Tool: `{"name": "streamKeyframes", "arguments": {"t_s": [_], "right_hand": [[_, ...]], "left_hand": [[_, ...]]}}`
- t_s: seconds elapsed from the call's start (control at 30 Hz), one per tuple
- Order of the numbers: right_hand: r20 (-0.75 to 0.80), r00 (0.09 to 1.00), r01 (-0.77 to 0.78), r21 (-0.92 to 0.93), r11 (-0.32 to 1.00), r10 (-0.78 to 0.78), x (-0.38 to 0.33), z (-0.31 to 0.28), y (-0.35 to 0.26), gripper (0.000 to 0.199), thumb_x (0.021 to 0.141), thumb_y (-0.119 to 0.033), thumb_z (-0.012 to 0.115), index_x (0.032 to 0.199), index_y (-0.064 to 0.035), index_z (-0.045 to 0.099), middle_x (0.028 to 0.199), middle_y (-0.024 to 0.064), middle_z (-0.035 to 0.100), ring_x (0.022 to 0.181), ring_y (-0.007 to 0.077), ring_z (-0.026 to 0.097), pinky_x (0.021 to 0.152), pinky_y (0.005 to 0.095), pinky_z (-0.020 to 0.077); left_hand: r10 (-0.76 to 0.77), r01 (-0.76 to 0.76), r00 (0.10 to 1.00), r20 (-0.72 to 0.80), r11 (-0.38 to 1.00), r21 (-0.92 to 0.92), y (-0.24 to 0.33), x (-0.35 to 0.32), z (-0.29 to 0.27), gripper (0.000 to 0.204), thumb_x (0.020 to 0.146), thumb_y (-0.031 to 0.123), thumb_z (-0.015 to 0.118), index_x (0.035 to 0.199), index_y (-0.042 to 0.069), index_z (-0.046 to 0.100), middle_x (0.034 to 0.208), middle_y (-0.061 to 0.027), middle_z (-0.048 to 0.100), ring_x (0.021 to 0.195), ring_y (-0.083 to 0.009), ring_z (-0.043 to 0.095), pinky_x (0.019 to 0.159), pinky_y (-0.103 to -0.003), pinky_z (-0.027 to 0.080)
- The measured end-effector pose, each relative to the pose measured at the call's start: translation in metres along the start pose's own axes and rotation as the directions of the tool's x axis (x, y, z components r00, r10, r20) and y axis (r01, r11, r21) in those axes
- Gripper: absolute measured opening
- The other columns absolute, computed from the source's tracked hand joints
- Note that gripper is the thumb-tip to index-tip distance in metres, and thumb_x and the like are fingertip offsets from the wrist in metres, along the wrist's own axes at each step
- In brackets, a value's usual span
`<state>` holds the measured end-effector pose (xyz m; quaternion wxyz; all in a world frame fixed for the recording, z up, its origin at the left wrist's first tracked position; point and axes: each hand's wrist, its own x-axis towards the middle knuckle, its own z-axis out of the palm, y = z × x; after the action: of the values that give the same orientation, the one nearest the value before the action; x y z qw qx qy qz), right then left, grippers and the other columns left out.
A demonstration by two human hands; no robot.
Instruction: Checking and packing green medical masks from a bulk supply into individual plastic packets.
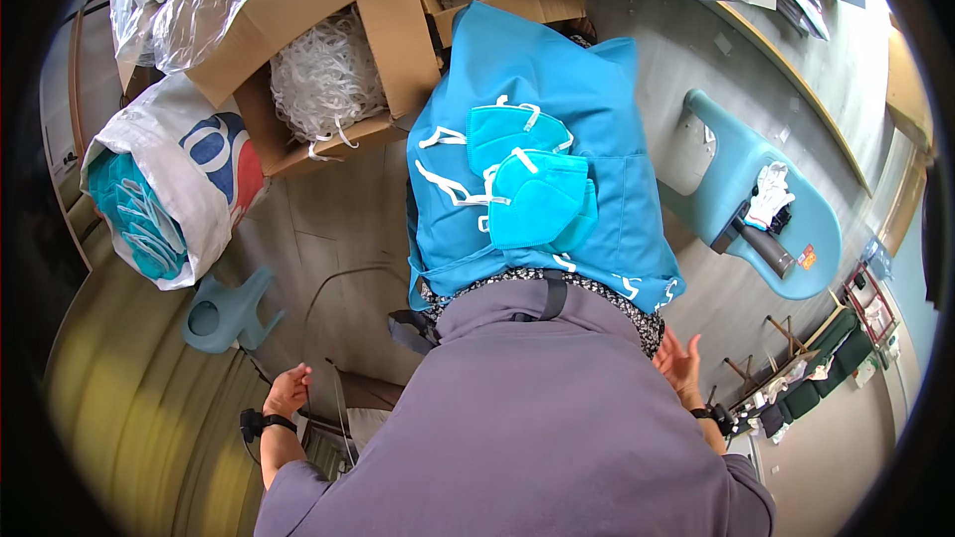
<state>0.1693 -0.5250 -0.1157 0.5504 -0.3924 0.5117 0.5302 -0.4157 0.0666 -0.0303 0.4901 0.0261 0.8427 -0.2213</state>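
Note:
A few turquoise face masks [538, 197] with white ear straps lie overlapped on the blue apron [607, 109] spread over my lap. More white straps show along its near edge. My left hand [286, 390] is out to the left, low beside a thin curved cable, its fingers drawn together; whatever they may hold is too small to make out. By my right hip, my right hand [679, 363] has its fingers apart and nothing in it. Both hands are away from the masks.
At the far left, a white sack [204, 129] holds many turquoise masks. Beside it, an open cardboard box [398, 40] contains a heap of white straps [326, 75]. A blue plastic chair [811, 199] at right carries white gloves [769, 194] and a dark bottle [768, 247]. A small blue-grey stool [229, 313] stands left.

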Motion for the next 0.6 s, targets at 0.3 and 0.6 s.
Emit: {"name": "streamKeyframes", "arguments": {"t_s": [0.3,0.6], "right_hand": [[-0.372,0.838,-0.490,-0.836,0.247,0.400,-0.082,0.124,-0.030,0.091,0.088,-0.069,0.054,0.157,-0.0183,0.020,0.157,0.0074,0.031,0.143,0.0280,0.030,0.111,0.0588,0.0270],[-0.591,0.620,-0.754,-0.630,0.185,0.515,-0.132,0.154,-0.044,0.063,0.091,-0.049,0.061,0.140,-0.0155,0.040,0.131,0.0016,0.047,0.113,0.0155,0.042,0.087,0.0392,0.0322]], "left_hand": [[-0.346,-0.170,0.486,-0.803,0.864,-0.475,-0.116,-0.012,-0.124,0.022,0.098,0.023,0.053,0.081,0.012,0.061,0.069,-0.0096,0.062,0.057,-0.0219,0.063,0.047,-0.030,0.049],[-0.233,-0.284,0.134,-0.963,0.922,-0.263,-0.109,-0.050,-0.166,0.023,0.095,0.023,0.054,0.079,0.010,0.063,0.067,-0.0093,0.062,0.055,-0.0214,0.062,0.047,-0.031,0.049]]}}
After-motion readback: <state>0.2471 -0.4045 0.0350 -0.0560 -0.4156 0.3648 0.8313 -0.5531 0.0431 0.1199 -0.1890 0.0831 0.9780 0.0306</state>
